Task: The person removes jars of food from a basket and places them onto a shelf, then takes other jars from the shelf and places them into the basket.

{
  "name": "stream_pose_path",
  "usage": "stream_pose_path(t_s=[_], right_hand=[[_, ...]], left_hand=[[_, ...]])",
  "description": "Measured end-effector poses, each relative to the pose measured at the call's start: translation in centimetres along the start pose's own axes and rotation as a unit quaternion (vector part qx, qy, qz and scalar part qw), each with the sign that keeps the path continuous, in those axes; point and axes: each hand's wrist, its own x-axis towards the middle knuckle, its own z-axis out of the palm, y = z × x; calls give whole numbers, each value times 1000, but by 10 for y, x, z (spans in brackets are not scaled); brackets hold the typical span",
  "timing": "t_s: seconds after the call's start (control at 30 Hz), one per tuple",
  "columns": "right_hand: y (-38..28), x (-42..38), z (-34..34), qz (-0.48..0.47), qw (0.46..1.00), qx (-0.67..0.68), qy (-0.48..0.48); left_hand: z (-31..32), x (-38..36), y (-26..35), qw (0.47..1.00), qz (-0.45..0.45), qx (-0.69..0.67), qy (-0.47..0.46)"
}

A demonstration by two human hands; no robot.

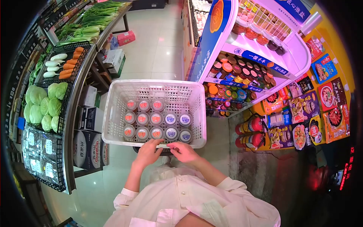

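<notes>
My two hands are at the near edge of the big white basket (201, 109). My left hand (149, 152) is part open, with the fingers bent a little and the thumb apart from them. My right hand (184, 153) is part open too, its fingers bent in toward my left one. Both sets of fingertips are at the rim — I cannot tell if they grip it or just rest there. I see no tub in my hands.

The little round tubs (156, 118) sit inside the basket in three rows. The far row has three, and the other two rows have five each. Most have red and white tops, but the four at the right end of the two nearer rows have blue or purple and white ones.

To the left of the basket is a long stand with green cabbages (37, 94), white radishes (53, 69) and orange carrots (67, 71). To the right is a tall shelf (227, 47) full of jars (230, 68) — and past it, bright food packs (304, 106) and two red fire bottles (249, 125).
</notes>
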Motion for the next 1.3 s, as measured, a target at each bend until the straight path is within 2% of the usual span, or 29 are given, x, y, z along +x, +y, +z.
stream_pose_path(t_s=[0.17,0.4,0.8,0.97,1.07,1.17,1.23,1.3], right_hand=[[6,13,-4,-50,998,-10,-24],[24,22,-24,-32,998,-23,-56],[49,52,-55,-11,994,7,-107],[41,82,-54,-15,992,-65,-108],[35,114,-45,-6,988,-85,-127],[64,159,-17,7,990,7,-142],[72,188,5,22,987,85,-136],[59,213,22,113,974,149,-129]], left_hand=[[-2,7,-1,998,-53,14,2],[10,21,-11,999,-10,35,20],[-11,35,-56,977,-198,41,64],[-21,40,-81,962,-268,-5,50],[-18,50,-143,963,-259,-20,70],[-38,75,-167,943,-299,-104,99],[-44,97,-202,938,-301,-109,137],[-54,119,-218,914,-334,-160,164]])
